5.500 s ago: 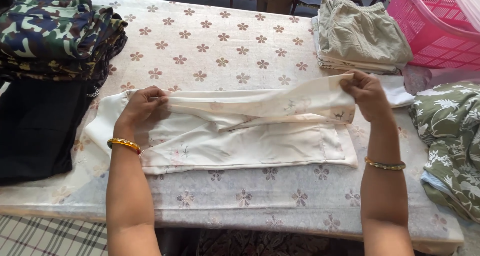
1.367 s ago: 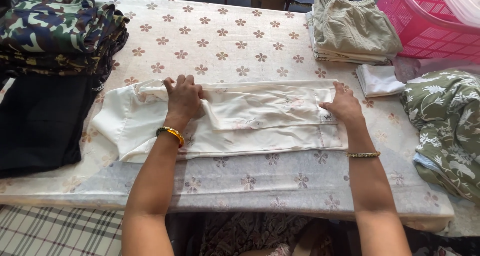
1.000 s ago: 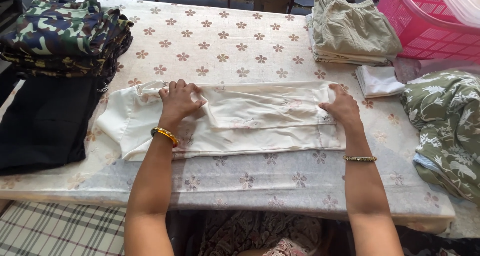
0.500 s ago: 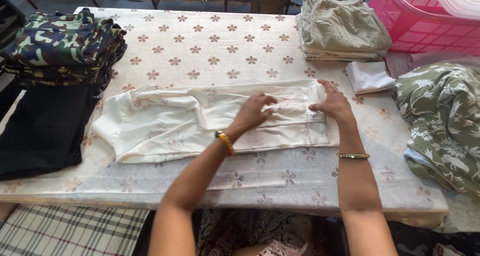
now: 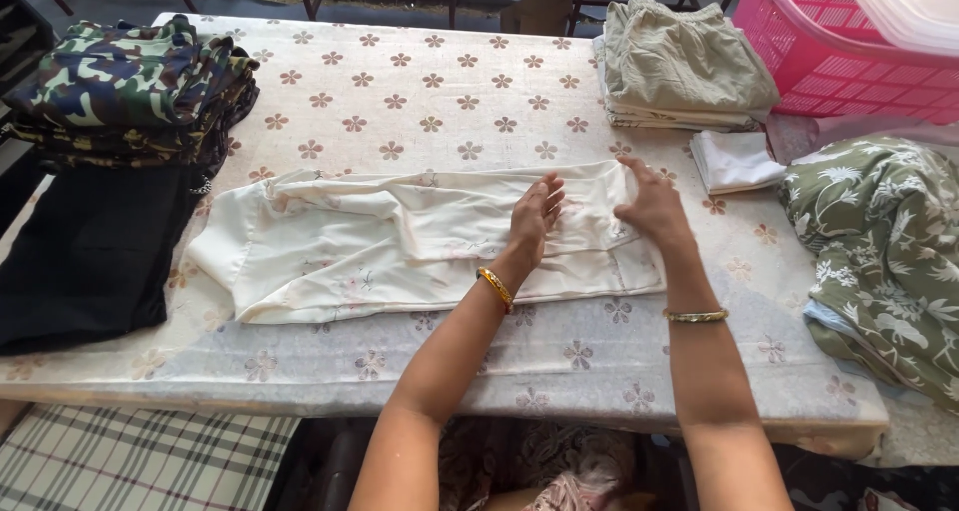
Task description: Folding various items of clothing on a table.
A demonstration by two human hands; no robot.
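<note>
L hand [image 5: 532, 221] & R hand [image 5: 651, 206], both open flat, grip nothing, press cream garment [image 5: 400, 241] betw. them to flatten its fold.

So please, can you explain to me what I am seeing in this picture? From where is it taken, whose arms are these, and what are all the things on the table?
The camera sits on a person's head and looks down, so the two bare arms are that person's own. Both the left hand and the right hand press flat on a cream garment spread on the table, near its right end; neither hand grips it. The table has a flowered cover. At the left lie a camouflage pile and a black cloth. At the back right is a folded khaki stack, a pink basket, a small white folded cloth, and a green leaf-print garment.
</note>
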